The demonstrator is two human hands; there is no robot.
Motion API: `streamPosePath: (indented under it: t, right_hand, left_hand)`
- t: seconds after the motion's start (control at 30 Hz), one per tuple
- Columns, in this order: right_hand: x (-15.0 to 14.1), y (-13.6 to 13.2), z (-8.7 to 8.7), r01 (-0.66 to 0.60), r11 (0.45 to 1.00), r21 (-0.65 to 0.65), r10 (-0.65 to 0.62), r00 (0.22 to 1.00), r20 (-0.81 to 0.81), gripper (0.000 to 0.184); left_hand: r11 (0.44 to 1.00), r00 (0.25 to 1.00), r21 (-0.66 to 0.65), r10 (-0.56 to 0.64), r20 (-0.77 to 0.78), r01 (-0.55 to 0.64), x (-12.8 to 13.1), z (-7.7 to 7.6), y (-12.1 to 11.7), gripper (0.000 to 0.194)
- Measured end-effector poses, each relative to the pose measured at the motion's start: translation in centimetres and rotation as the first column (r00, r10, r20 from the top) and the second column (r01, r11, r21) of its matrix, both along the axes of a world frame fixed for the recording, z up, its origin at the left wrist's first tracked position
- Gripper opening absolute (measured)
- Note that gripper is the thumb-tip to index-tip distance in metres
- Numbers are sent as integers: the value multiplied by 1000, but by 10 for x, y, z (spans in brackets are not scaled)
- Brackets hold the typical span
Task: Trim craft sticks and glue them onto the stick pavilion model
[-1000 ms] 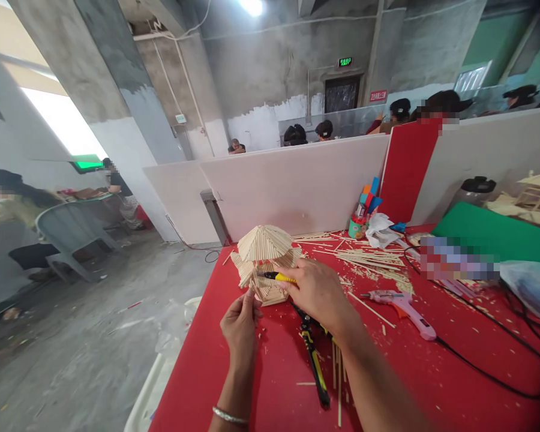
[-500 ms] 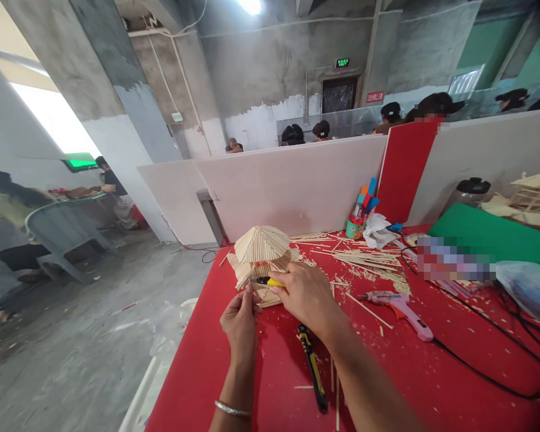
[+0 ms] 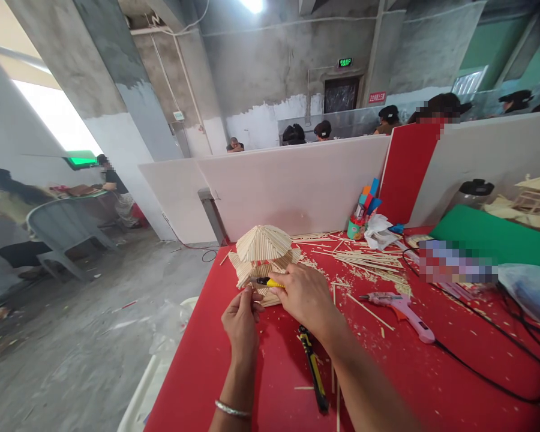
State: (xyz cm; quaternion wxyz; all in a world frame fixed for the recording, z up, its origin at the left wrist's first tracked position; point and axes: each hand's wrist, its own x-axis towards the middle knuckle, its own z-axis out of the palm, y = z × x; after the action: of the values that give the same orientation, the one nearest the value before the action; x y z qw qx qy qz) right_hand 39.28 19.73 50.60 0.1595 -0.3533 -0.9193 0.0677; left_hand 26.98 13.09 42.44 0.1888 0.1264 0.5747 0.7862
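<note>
My right hand (image 3: 305,293) is closed round a yellow and black utility knife (image 3: 270,282), its blade pointing left. Just below the blade, my left hand (image 3: 242,312) pinches with thumb and finger; whatever sits between the fingertips is too small to make out. Behind both hands stands a small pavilion model (image 3: 263,245) built of thin wooden sticks, with a cone-shaped roof. Its lower front is partly hidden by my hands. A pair of black and yellow pliers (image 3: 314,369) lies on the table by my right forearm.
On the red table (image 3: 198,372) a pink glue gun (image 3: 402,311) with a black cord lies to the right. Loose wooden sticks (image 3: 364,258) and shavings are scattered behind it. A pot of markers (image 3: 355,228) stands near the white partition (image 3: 297,186). Other people sit beyond.
Both hands stay at nearly the same spot, the knife still beside the left fingertips. The whole view has shifted very slightly.
</note>
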Motion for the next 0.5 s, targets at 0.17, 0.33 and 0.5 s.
streamPosePath:
  t: [0.17, 0.33, 0.5]
  right_hand:
    - [1, 1, 2, -4, 1000, -12, 4, 1000, 18, 29]
    - [1, 0, 4, -12, 1000, -15, 12, 1000, 29, 26]
    - [2, 0, 5, -11, 1000, -5, 11, 1000, 20, 23]
  left_hand:
    - [1000, 1000, 13, -12, -7, 12, 0, -1, 0, 26]
    - [1000, 999, -5, -11, -47, 11, -1, -4, 1, 27]
    - [1000, 998, 4, -18, -66, 18, -1, -6, 1, 29]
